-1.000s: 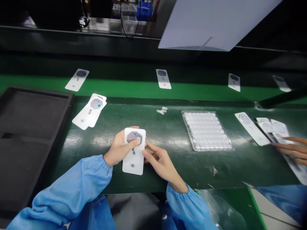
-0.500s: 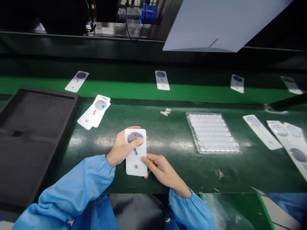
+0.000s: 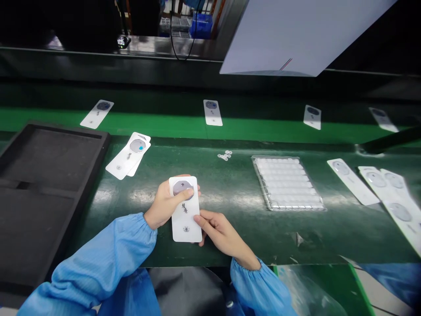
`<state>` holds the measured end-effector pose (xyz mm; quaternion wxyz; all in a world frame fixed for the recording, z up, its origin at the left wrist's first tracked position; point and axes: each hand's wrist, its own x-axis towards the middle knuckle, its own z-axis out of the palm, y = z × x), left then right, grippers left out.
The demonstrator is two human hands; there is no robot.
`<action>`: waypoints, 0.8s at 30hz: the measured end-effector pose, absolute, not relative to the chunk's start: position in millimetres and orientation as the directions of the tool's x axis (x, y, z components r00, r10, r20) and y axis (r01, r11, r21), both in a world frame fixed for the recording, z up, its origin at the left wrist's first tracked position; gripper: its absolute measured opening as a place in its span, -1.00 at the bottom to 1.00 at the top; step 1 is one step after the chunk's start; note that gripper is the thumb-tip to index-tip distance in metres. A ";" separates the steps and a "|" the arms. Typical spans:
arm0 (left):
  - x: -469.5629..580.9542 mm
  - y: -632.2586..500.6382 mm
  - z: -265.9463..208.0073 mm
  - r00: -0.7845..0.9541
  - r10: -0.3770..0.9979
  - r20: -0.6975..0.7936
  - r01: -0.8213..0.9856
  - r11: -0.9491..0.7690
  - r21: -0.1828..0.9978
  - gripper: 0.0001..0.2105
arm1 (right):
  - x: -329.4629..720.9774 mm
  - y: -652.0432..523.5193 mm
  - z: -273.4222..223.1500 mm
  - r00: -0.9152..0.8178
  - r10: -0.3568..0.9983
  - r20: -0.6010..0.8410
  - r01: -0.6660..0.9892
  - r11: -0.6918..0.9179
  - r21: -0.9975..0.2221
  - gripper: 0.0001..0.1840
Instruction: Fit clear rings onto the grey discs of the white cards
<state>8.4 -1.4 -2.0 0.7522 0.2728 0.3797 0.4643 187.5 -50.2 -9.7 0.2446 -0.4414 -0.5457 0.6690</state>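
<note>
Between both hands is a white card point(image 3: 184, 221) with rounded corners, a grey round part near its top, dark lettering and a small emblem below. My left hand point(image 3: 167, 202) grips its upper left side, thumb pressed on the round part and fingers behind. My right hand point(image 3: 219, 230) pinches the lower right edge between thumb and fingers. Left of them, two similar cards point(image 3: 123, 160) overlap on the green bench point(image 3: 237, 232); the top one bears a blue dot on its round part. Small white pieces point(image 3: 225, 155) lie in a cluster beyond my hands.
A clear tray point(image 3: 287, 183) of white rolls stands to the right, with several more cards point(image 3: 351, 180) past it. A black tray point(image 3: 42, 193) takes up the left. Spaced cards point(image 3: 212, 115) lie on the green belt point(image 3: 158, 120) behind; a pale panel point(image 3: 296, 35) hangs above.
The cards on the belt have shifted left a little, and the whole view has moved slightly. Both hands keep their hold on the card; my left thumb presses at nearly the same spot.
</note>
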 end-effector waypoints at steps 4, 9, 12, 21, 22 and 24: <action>7.8 1.0 0.0 0.320 0.884 -0.340 -0.572 0.466 0.675 -0.39 | 186.1 -50.1 -7.9 -0.496 0.808 -0.318 0.099 -0.311 -0.945 -0.47; 6.9 1.4 -2.2 0.273 0.907 -0.320 -0.512 0.418 0.750 -0.31 | 186.2 -48.3 -6.9 -0.503 0.801 -0.325 0.113 -0.311 -0.944 -0.48; 8.4 -1.4 -6.7 0.205 0.929 -0.308 -0.482 0.369 0.795 -0.36 | 185.7 -51.5 -10.3 -0.506 0.798 -0.328 0.140 -0.299 -0.944 -0.50; -37.5 42.1 19.6 0.012 0.999 -0.041 -0.149 0.042 0.988 -0.28 | 166.4 6.2 10.4 -0.444 0.858 -0.257 0.112 -0.231 -0.966 -0.37; -57.4 59.5 28.2 -0.055 0.998 0.040 -0.022 -0.041 0.999 -0.30 | 157.2 33.9 20.1 -0.425 0.881 -0.207 0.095 -0.184 -0.978 -0.38; -103.1 96.5 48.9 -0.182 0.965 0.188 0.309 -0.126 0.943 -0.39 | 133.3 93.6 39.9 -0.404 0.908 -0.108 0.051 -0.096 -0.994 -0.44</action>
